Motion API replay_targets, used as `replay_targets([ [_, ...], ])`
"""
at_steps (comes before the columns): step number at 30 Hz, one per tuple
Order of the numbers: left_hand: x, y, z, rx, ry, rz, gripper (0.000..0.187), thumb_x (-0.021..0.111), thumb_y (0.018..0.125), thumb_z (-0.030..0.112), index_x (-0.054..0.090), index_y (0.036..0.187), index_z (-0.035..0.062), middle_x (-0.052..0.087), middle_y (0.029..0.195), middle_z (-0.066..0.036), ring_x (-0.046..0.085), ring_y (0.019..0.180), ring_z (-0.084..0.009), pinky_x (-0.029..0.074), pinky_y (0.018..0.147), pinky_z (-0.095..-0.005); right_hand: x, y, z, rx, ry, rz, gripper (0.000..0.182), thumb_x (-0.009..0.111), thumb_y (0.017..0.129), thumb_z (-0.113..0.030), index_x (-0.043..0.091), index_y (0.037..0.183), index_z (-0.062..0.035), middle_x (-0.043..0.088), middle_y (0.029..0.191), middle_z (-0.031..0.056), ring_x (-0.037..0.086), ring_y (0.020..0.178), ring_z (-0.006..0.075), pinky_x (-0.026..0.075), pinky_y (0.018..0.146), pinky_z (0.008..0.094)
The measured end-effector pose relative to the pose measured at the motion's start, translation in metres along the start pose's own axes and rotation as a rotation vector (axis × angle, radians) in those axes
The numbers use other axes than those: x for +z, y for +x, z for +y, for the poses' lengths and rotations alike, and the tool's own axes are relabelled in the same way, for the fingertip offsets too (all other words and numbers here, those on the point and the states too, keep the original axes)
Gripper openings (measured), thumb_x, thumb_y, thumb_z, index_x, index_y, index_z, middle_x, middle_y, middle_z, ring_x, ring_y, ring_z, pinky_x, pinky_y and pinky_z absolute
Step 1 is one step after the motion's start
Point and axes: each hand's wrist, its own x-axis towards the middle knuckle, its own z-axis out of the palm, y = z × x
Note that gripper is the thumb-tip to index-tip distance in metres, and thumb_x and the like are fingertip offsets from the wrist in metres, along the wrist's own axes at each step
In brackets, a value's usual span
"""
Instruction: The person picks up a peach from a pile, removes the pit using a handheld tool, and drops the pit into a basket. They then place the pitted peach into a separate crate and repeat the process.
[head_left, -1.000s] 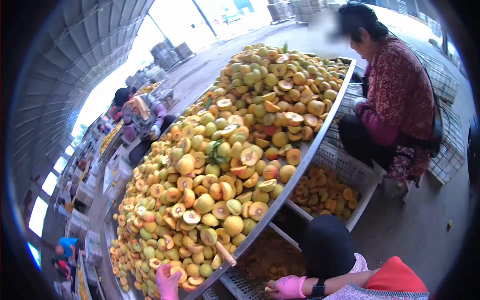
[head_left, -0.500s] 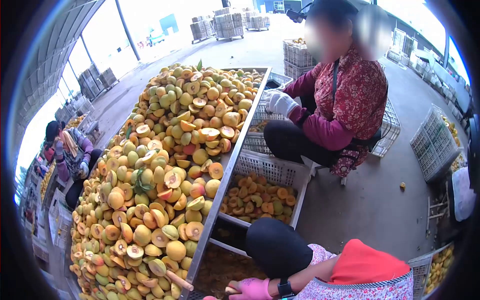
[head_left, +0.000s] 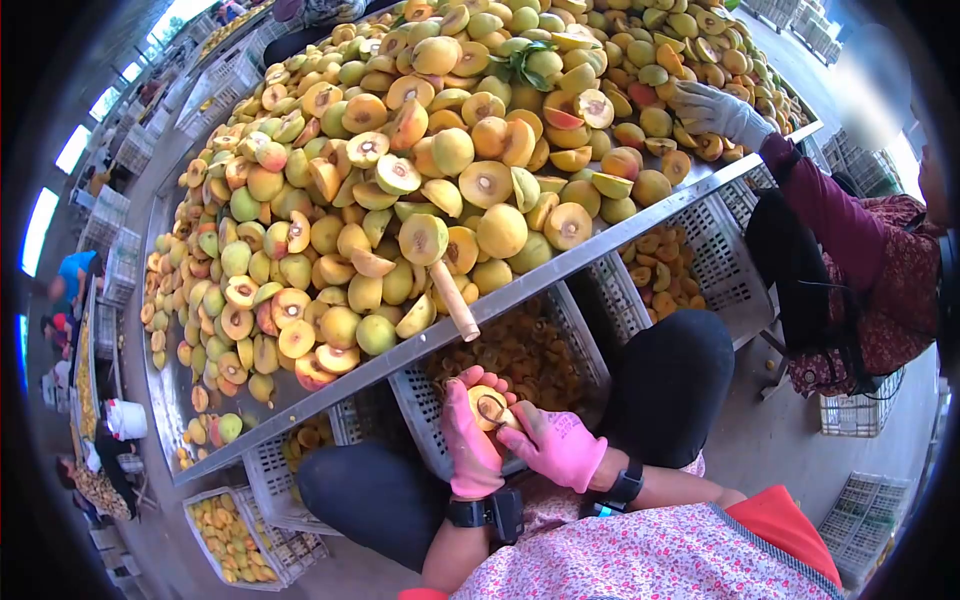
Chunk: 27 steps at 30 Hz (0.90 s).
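Note:
My left hand [head_left: 472, 440], in a pink glove with bare fingertips, is closed around a halved peach [head_left: 486, 404] with its cut face up. My right hand [head_left: 556, 448], gloved in pink too, grips a small pitting tool [head_left: 499, 424]. Its thin dark tip meets the middle of the cut face, and its handle is mostly hidden in my fingers. Both hands are over my lap, just above a crate [head_left: 408, 398] of fruit pieces. Beyond them, a metal-edged table [head_left: 545, 272] bears a big heap of halved peaches [head_left: 400, 175].
A wooden handle [head_left: 455, 302] sticks out from the heap over the table edge. To the right, a co-worker's gloved hand [head_left: 722, 112] rests on the heap. More crates with fruit stand under the table, including a crate [head_left: 715, 255] at right and another crate [head_left: 235, 535] at left.
My view has swung down and left. My left hand now holds a peach half, and my right hand has come up to it from low by the crate. The co-worker's hand has reached onto the heap.

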Motion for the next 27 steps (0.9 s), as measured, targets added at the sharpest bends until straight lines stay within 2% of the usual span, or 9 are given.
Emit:
replay_targets([
  [5, 0.002, -0.002, -0.003, 0.050, 0.025, 0.051, 0.050, 0.054, 0.102, 0.054, 0.059, 0.112, 0.0057, 0.063, 0.101, -0.008, 0.065, 0.090, -0.0226, 0.058, 0.080, -0.0386, 0.006, 0.005, 0.002, -0.003, -0.063, -0.007, 0.034, 0.059, 0.101, -0.036, 0.055, 0.110, -0.0032, 0.068, 0.088, 0.0237, 0.068, 0.083, 0.0432, 0.053, 0.069, 0.0488],
  [8, 0.003, -0.002, -0.007, 0.092, 0.062, 0.082, 0.051, 0.056, 0.101, 0.056, 0.059, 0.109, 0.0060, 0.063, 0.099, -0.009, 0.066, 0.087, -0.0234, 0.059, 0.077, -0.0381, 0.008, 0.005, 0.005, -0.020, -0.082, -0.054, 0.036, 0.053, 0.103, -0.039, 0.050, 0.107, -0.0025, 0.067, 0.082, 0.0247, 0.068, 0.077, 0.0437, 0.052, 0.066, 0.0511],
  [17, -0.001, -0.004, -0.001, 0.136, 0.185, -0.028, 0.052, 0.060, 0.097, 0.060, 0.059, 0.098, 0.0077, 0.061, 0.089, -0.008, 0.064, 0.073, -0.0221, 0.056, 0.066, -0.0351, 0.002, 0.006, 0.007, 0.102, 0.180, -0.269, 0.041, 0.052, 0.103, -0.041, 0.051, 0.103, -0.0002, 0.068, 0.085, 0.0255, 0.068, 0.083, 0.0438, 0.052, 0.074, 0.0522],
  [19, -0.002, -0.004, 0.001, 0.152, 0.196, -0.081, 0.052, 0.061, 0.096, 0.060, 0.059, 0.097, 0.0084, 0.061, 0.088, -0.007, 0.064, 0.071, -0.0217, 0.055, 0.063, -0.0349, 0.015, 0.007, 0.021, -0.098, 0.469, -0.205, 0.041, 0.052, 0.104, -0.044, 0.055, 0.101, -0.0028, 0.064, 0.072, 0.0145, 0.065, 0.063, 0.0295, 0.050, 0.058, 0.0420],
  [20, -0.002, -0.003, 0.002, 0.153, 0.148, -0.141, 0.051, 0.062, 0.095, 0.060, 0.058, 0.096, 0.0094, 0.060, 0.087, -0.007, 0.063, 0.070, -0.0214, 0.055, 0.061, -0.0352, 0.011, 0.007, 0.022, -0.102, 0.468, -0.203, 0.041, 0.052, 0.104, -0.044, 0.055, 0.101, -0.0028, 0.064, 0.072, 0.0145, 0.065, 0.063, 0.0295, 0.050, 0.058, 0.0420],
  [22, 0.000, -0.001, 0.004, 0.163, 0.066, -0.250, 0.049, 0.063, 0.094, 0.060, 0.057, 0.093, 0.0115, 0.058, 0.084, -0.005, 0.061, 0.068, -0.0205, 0.055, 0.057, -0.0354, -0.005, 0.003, 0.019, 0.346, 1.055, -0.641, 0.040, 0.051, 0.105, -0.047, 0.057, 0.100, -0.0080, 0.052, 0.063, 0.0006, 0.047, 0.047, 0.0113, 0.037, 0.043, 0.0280],
  [23, 0.000, -0.001, 0.006, 0.168, 0.065, -0.254, 0.049, 0.063, 0.094, 0.060, 0.057, 0.093, 0.0115, 0.058, 0.084, -0.005, 0.061, 0.068, -0.0205, 0.055, 0.057, -0.0354, -0.012, 0.001, 0.013, 0.341, 1.051, -0.641, 0.040, 0.051, 0.105, -0.047, 0.057, 0.100, -0.0080, 0.052, 0.063, 0.0006, 0.047, 0.047, 0.0113, 0.037, 0.043, 0.0280],
  [25, 0.001, -0.003, 0.010, 0.126, 0.057, -0.374, 0.049, 0.061, 0.095, 0.060, 0.057, 0.092, 0.0113, 0.057, 0.084, -0.005, 0.061, 0.069, -0.0200, 0.055, 0.056, -0.0353, -0.022, 0.000, 0.003, 0.395, 1.191, -0.705, 0.038, 0.049, 0.106, -0.048, 0.057, 0.099, -0.0119, 0.042, 0.061, -0.0063, 0.033, 0.041, 0.0030, 0.023, 0.039, 0.0208],
  [27, 0.001, -0.003, 0.010, 0.125, 0.067, -0.389, 0.051, 0.058, 0.095, 0.062, 0.056, 0.092, 0.0112, 0.057, 0.085, -0.005, 0.061, 0.071, -0.0204, 0.054, 0.056, -0.0358, -0.023, 0.000, 0.009, 0.390, 1.191, -0.722, 0.038, 0.048, 0.107, -0.048, 0.056, 0.105, -0.0104, 0.039, 0.062, -0.0061, 0.033, 0.041, 0.0036, 0.023, 0.038, 0.0210],
])
